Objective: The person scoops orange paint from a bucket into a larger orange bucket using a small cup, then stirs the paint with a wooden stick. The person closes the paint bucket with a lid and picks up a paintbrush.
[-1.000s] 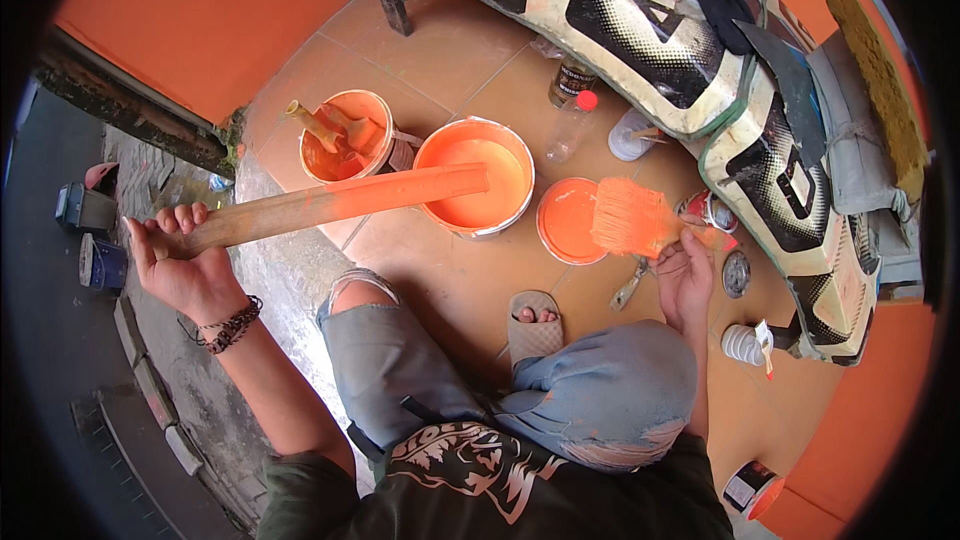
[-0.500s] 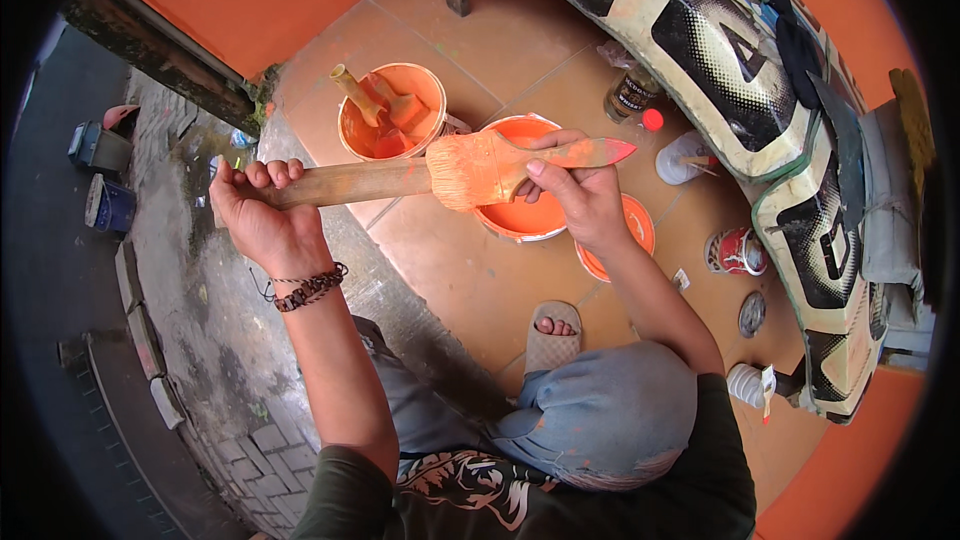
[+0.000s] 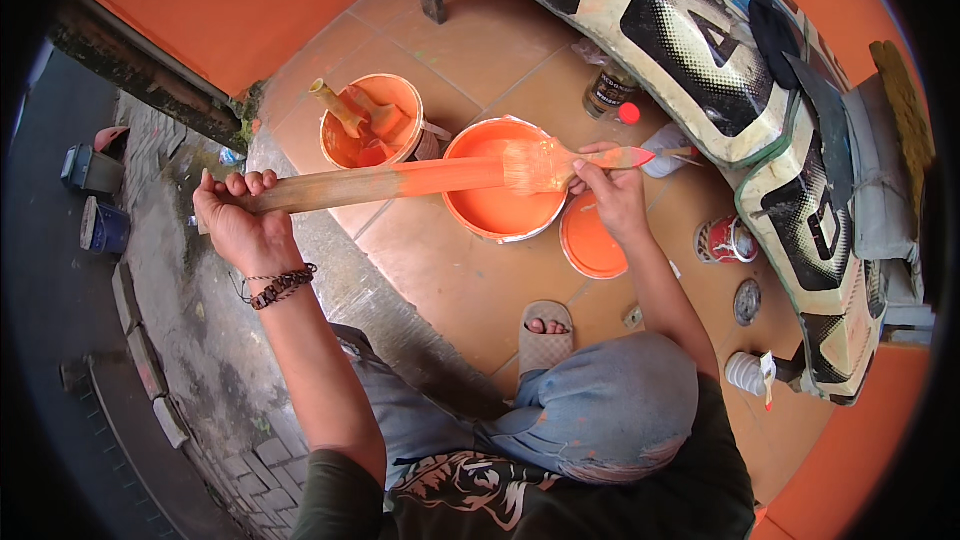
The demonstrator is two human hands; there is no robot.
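Note:
My left hand [image 3: 246,220] is wrapped round the bare end of a wooden slat [image 3: 345,188], which reaches across to the right over the paint bucket [image 3: 500,222]. From about its middle rightward the slat is coated in orange paint. My right hand [image 3: 612,198] pinches the handle of a paintbrush [image 3: 536,166], whose orange-soaked bristles lie on the slat's right part. The slat's far right end is hidden under the bristles. Orange paint fills the bucket below, and its round orange-smeared lid [image 3: 594,240] lies beside it on the tiles.
A second bucket [image 3: 408,90] holding brushes stands at the back left. Right of the paint are a dark bottle [image 3: 610,92], a red can [image 3: 728,240] and stacked white cups [image 3: 745,374]. A patterned bench [image 3: 700,60] curves along the right. My sandalled foot [image 3: 546,338] rests on the tiles.
The brush has moved right along the slat, leaving a fresh orange band behind it. My left hand and the slat appear slightly further left and lower.

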